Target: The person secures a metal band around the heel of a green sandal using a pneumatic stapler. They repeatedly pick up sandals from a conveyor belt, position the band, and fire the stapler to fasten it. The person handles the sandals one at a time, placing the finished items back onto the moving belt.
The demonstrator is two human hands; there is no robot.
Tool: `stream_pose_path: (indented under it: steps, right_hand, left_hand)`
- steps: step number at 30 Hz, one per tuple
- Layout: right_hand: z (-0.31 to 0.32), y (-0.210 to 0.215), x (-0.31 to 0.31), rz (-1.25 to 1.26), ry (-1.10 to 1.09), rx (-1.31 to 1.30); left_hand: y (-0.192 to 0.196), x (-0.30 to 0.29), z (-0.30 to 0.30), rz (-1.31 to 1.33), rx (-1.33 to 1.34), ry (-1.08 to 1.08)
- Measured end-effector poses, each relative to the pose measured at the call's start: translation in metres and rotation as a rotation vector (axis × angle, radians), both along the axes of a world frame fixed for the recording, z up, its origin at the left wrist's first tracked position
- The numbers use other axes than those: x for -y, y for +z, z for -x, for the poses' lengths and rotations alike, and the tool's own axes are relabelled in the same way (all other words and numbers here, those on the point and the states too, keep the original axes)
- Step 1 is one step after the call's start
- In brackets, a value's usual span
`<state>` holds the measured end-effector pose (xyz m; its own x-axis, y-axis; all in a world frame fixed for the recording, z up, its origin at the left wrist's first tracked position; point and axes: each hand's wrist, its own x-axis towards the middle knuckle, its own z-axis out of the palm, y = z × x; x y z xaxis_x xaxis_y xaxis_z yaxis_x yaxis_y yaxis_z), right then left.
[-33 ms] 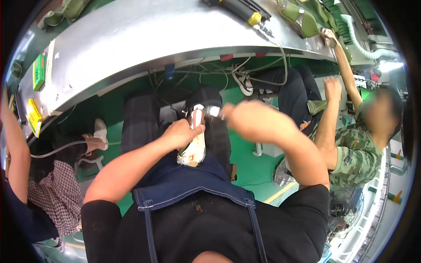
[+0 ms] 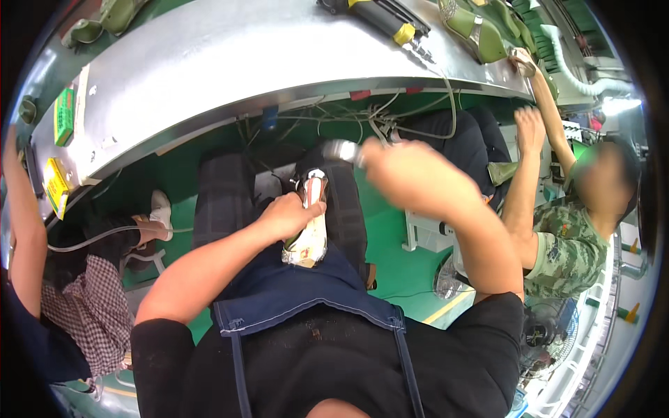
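A shoe upper on a last point(image 2: 306, 240), pale-soled and narrow, rests sole up on my lap. My left hand point(image 2: 288, 214) grips it from the left, the thumb lying across its sole. In my right hand point(image 2: 404, 171) is a hammer point(image 2: 343, 150), blurred by motion. Its metal head is in the air beyond the shoe's far end, slightly to the right and apart from it. Fingers of that hand are wrapped round the handle, most of which they hide.
Ahead curves a metal workbench point(image 2: 230, 52) bearing a black-and-yellow power tool point(image 2: 394, 21), green lasts point(image 2: 481, 35), a green box point(image 2: 63, 116) and a yellow box point(image 2: 54, 184). Cables point(image 2: 362, 115) hang beneath. A person in camouflage point(image 2: 568, 240) sits right; another person's arm point(image 2: 26, 237) shows left.
The hammer head has lifted away from the shoe's far end, and my right hand has risen slightly with it. My left hand and the shoe stay in place.
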<state>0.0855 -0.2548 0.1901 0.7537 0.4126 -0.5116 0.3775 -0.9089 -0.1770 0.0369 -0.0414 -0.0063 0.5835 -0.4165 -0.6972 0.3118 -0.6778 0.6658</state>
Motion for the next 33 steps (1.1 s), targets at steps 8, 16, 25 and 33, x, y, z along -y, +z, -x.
stream_pose_path:
  steps: [8,16,25,33]
  right_hand:
    - [-0.175,-0.014,0.029,-0.235,-0.121,0.991]
    - [-0.216,-0.038,0.021,-0.132,-0.175,0.71]
    - [-0.079,0.011,0.045,-0.584,-0.374,0.287]
    - [0.047,0.001,0.061,-0.553,-0.486,-0.444]
  left_hand:
    - [0.0,0.001,0.004,-0.021,0.056,-0.043]
    - [0.007,-0.002,0.007,0.002,0.105,-0.05]
    - [0.0,0.004,0.008,0.007,0.12,-0.023]
    - [0.058,0.002,0.0,-0.049,0.078,-0.049]
